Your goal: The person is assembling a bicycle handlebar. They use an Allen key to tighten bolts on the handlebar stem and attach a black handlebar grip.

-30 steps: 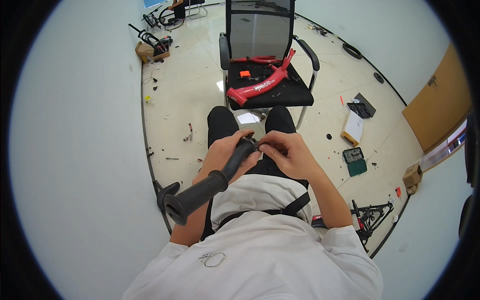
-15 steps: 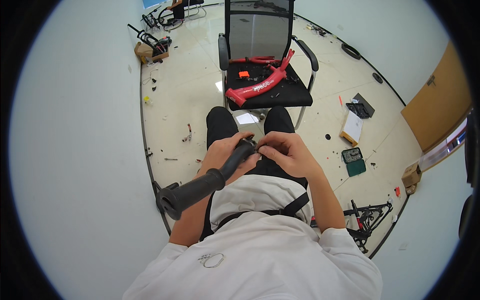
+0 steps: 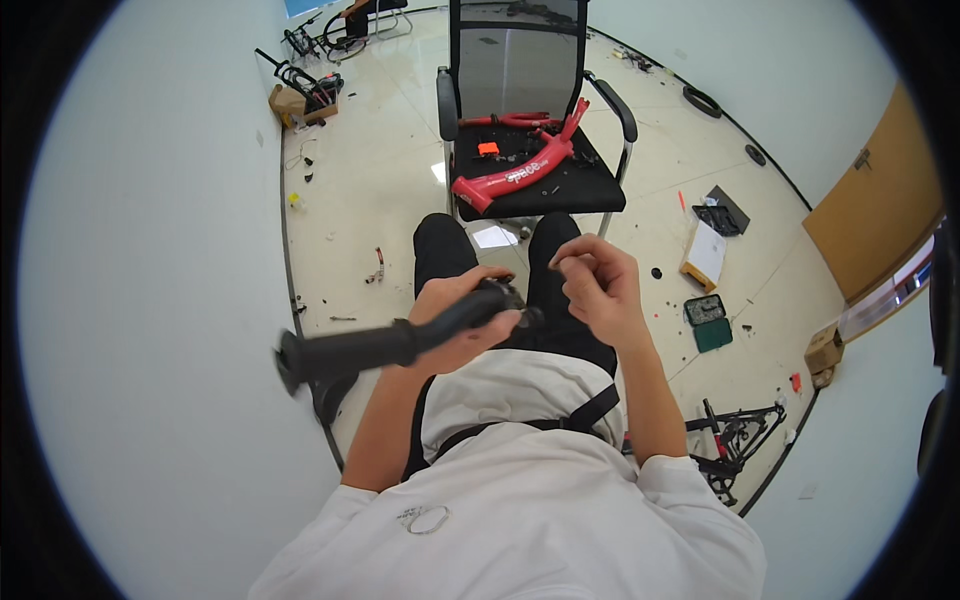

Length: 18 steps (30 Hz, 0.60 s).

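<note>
Chair [image 3: 595, 190] as shelf, left hand [image 3: 452, 306] as clamp

Facing the knees [image 3: 446, 243], the chair apparently keeps the red frame tube [image 3: 515, 178] within reach. Nearer the body, the black handlebar [image 3: 350, 351] points leftward; the left hand wraps its inner end, seemingly steadying it so the right hand [image 3: 605, 290] works free. The latter hovers apart, fingertips pinched; whether around something tiny, I cannot tell.

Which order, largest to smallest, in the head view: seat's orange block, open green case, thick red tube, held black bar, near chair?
Near chair
Held black bar (nearest the camera, which enlarges it)
Thick red tube
Open green case
Orange block
</note>
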Tool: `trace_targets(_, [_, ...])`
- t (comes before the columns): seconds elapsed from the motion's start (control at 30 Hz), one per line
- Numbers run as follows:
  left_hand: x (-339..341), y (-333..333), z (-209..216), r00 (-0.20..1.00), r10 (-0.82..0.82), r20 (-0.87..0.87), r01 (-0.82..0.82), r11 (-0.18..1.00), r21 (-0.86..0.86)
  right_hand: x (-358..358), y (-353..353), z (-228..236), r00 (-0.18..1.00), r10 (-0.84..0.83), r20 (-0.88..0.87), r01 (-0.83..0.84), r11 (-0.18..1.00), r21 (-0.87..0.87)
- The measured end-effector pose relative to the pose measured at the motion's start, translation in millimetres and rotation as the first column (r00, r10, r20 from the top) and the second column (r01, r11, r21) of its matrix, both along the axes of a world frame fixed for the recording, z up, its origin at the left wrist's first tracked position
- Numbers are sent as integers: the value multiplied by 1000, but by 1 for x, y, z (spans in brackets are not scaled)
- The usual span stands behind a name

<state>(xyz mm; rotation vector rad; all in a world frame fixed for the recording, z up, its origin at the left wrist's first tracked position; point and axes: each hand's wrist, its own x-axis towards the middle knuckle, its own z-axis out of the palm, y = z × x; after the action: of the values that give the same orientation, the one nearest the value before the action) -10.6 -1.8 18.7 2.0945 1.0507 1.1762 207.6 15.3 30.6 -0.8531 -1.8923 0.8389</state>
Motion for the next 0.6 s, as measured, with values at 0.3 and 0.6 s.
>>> trace_targets(0.3, [-9,1,8,979,104,176,-103,995,-15,10,3,23,984,-36,-172,-6,971,-238])
trace_targets(0.6, [-4,-12,11,1000,10,27,-14,985,174,-27,-6,45,974,122,190,-165,959,230])
